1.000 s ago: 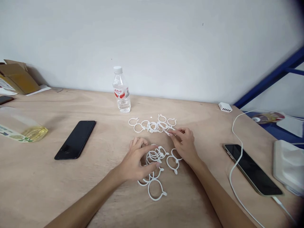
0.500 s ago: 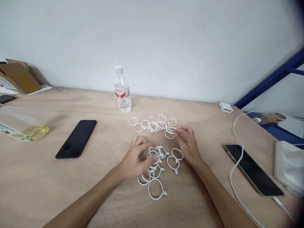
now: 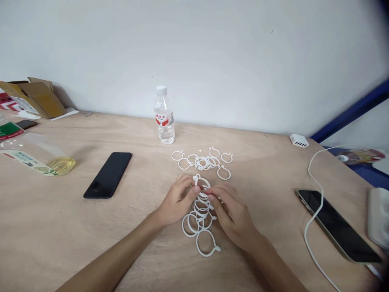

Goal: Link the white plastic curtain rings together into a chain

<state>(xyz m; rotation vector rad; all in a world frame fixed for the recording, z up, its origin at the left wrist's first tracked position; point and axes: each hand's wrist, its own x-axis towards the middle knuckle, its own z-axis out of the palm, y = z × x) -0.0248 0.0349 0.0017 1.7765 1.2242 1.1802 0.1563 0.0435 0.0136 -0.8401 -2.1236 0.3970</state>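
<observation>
My left hand (image 3: pixel 179 198) is closed, thumb and fingers pinching a white plastic ring (image 3: pixel 204 179) with small tabs at its ends, held up over the table. My right hand (image 3: pixel 232 211) meets it from the right, its thumb and forefinger pinched at the same ring's lower side. Beneath and in front of my hands lies a near pile of similar white rings (image 3: pixel 205 255), partly covered by my fingers. Farther off, a second group of white rings (image 3: pixel 224 173) lies loosely overlapped on the wooden table (image 3: pixel 146 259).
A clear water bottle (image 3: pixel 165 132) stands behind the rings. To the left are a black phone (image 3: pixel 107 176), an oil bottle (image 3: pixel 45 156) on its side and a cardboard box (image 3: pixel 45 99). At right lie another phone (image 3: pixel 337 225), a white cable (image 3: pixel 306 227) and a charger (image 3: pixel 299 140).
My right hand has come back from the far group to meet my left hand. A ring is now raised between them. The view has shifted slightly left.
</observation>
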